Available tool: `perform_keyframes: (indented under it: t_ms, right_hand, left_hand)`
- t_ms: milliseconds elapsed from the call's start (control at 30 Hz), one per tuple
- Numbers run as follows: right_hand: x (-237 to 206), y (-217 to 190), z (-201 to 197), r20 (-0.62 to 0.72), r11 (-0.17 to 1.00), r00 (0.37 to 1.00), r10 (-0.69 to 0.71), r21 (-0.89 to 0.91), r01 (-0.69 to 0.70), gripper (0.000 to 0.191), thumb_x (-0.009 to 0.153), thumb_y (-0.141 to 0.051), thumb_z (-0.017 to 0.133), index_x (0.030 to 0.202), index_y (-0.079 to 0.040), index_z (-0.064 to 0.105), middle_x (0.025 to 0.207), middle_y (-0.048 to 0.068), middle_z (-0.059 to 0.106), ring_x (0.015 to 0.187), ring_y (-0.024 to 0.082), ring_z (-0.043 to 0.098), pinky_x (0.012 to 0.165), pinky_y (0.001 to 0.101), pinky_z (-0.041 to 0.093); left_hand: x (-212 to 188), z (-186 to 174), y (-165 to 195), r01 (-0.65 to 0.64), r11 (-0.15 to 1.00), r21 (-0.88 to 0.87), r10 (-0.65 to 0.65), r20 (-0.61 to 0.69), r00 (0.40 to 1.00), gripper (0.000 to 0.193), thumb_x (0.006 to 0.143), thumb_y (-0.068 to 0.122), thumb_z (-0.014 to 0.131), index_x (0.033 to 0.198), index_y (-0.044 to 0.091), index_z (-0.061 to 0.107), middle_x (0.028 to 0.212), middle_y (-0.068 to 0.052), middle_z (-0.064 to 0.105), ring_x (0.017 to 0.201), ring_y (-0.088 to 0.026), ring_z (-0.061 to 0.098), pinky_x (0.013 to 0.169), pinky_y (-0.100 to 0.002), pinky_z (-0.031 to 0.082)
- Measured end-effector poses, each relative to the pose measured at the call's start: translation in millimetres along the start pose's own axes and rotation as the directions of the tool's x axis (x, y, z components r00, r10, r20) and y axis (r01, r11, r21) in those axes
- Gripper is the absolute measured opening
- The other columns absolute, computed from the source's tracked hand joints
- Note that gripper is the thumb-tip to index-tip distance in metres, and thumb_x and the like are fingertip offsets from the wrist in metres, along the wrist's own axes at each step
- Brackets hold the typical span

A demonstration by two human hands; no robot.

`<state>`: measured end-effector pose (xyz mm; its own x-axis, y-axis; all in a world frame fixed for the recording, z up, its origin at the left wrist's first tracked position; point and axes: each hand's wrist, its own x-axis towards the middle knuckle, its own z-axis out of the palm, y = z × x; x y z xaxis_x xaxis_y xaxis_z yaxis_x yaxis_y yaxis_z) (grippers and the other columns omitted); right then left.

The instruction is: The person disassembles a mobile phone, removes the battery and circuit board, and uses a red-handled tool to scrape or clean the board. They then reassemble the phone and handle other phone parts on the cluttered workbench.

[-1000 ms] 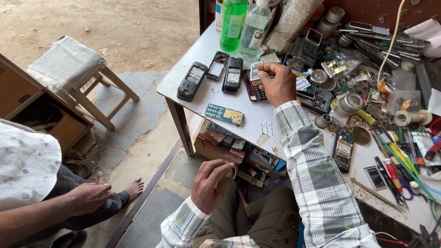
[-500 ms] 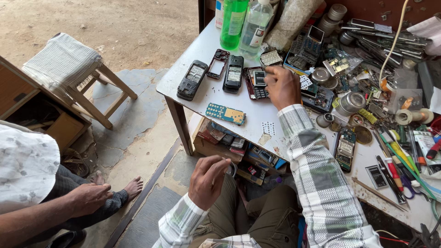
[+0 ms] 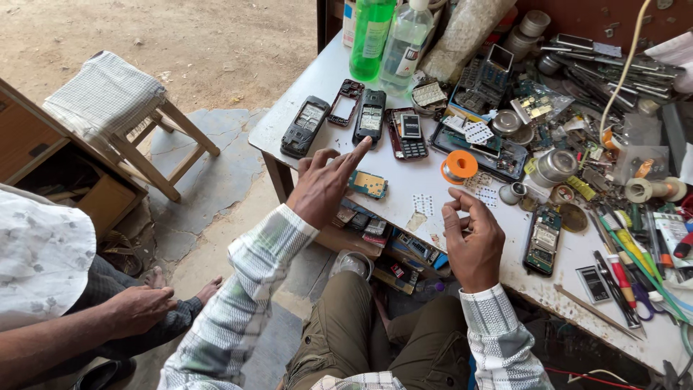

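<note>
Both hands over front edge of white worktop (image 3: 303, 94), apart, nothing gripped. Left hand (image 3: 323, 189) raised, fingers spread, index stretched fwd w/ tip at the lower end of the black phone (image 3: 369, 117), third in the row. Contact vs. hovering: can't tell. Small green circuit board (image 3: 368, 184) lies flat just right of left hand's knuckles, betw. the two hands, closer to left. Right hand (image 3: 473, 242) lower, near worktop's front edge, fingers loosely curled, thumb and fingertips near each other, empty. Orange solder spool (image 3: 459, 167) just beyond right hand's fingertips, not touched. White keypad-dot sheet (image 3: 423, 204) on worktop betw. board and right hand.

Phone row beyond left hand, L to R: dark phone body (image 3: 305, 127), open red-edged frame (image 3: 345, 102), black phone, phone w/ keypad (image 3: 408, 134). Green bottle (image 3: 372, 36) and clear bottle (image 3: 406, 40) at the back. Right half of worktop piled w/ parts, tools. Another person's hand (image 3: 137, 309) at lower left, resting on a knee, well apart.
</note>
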<state>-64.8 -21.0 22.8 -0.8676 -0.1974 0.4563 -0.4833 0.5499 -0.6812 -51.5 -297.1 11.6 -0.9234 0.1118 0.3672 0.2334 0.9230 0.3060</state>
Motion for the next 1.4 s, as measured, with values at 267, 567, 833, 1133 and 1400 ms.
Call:
perform_keyframes:
  t_ms: [267, 567, 833, 1133, 1400]
  right_hand:
    - [-3.2, 17.6, -1.8, -0.006, 0.996, 0.999, 0.053, 0.074, -0.053, 0.031, 0.1, -0.016, 0.068, 0.128, -0.002, 0.067, 0.097, 0.006, 0.073, 0.067, 0.012, 0.066, 0.057, 0.0273, 0.055]
    - [-26.7, 27.2, -18.4, -0.066, 0.81, 0.995, 0.077, 0.587, -0.024, 0.042, 0.1, -0.016, 0.068, 0.134, 0.002, 0.053, 0.12, 0.01, 0.07, 0.099, 0.013, 0.069, 0.081, 0.0278, 0.062]
    - [-50.7, 42.2, -41.9, 0.032, 0.79, 0.977, 0.213, 0.582, -0.191, 0.038, 0.098, -0.008, 0.068, 0.133, 0.004, 0.062, 0.114, 0.012, 0.074, 0.099, 0.014, 0.072, 0.087, 0.0288, 0.062]
    - [-56.8, 66.0, -60.5, 0.008, 0.749, 0.962, 0.273, 0.626, -0.218, 0.035, 0.1, -0.008, 0.063, 0.131, 0.007, 0.062, 0.11, 0.012, 0.073, 0.094, 0.015, 0.073, 0.084, 0.0309, 0.064]
    - [-59.4, 69.4, -57.9, -0.016, 0.762, 0.964, 0.267, 0.616, -0.201, 0.033, 0.1, -0.008, 0.064, 0.13, 0.007, 0.063, 0.111, 0.013, 0.072, 0.095, 0.017, 0.073, 0.084, 0.0322, 0.065]
  left_hand:
    - [8.0, -5.5, 1.0, -0.01, 1.0, -0.002, 0.01, 0.05, 0.999, 0.103, 0.084, 0.003, 0.077, 0.166, 0.019, 0.018, 0.106, -0.006, 0.071, 0.106, -0.025, 0.057, 0.097, -0.044, 0.035]
    - [4.9, 22.7, 118.7, -0.137, 0.724, -0.676, -0.202, -0.398, 0.895, 0.103, 0.084, 0.013, 0.087, 0.163, 0.009, 0.021, 0.108, -0.007, 0.07, 0.09, -0.019, 0.064, 0.081, -0.036, 0.052]
    - [15.7, 75.7, 179.6, -0.087, 0.399, -0.913, -0.258, -0.203, 0.945, 0.067, 0.093, 0.012, 0.076, 0.152, 0.002, 0.045, 0.112, -0.008, 0.065, 0.09, -0.011, 0.067, 0.071, -0.025, 0.058]
    - [35.1, 105.9, 164.2, 0.15, 0.04, -0.988, -0.181, 0.141, 0.973, 0.038, 0.099, 0.018, 0.066, 0.132, 0.0, 0.066, 0.099, -0.001, 0.076, 0.08, -0.006, 0.067, 0.062, -0.022, 0.055]
    - [38.6, 102.3, 166.8, 0.158, 0.035, -0.987, -0.138, 0.151, 0.979, 0.04, 0.101, 0.021, 0.065, 0.134, -0.002, 0.064, 0.099, -0.004, 0.074, 0.081, -0.006, 0.065, 0.065, -0.022, 0.054]
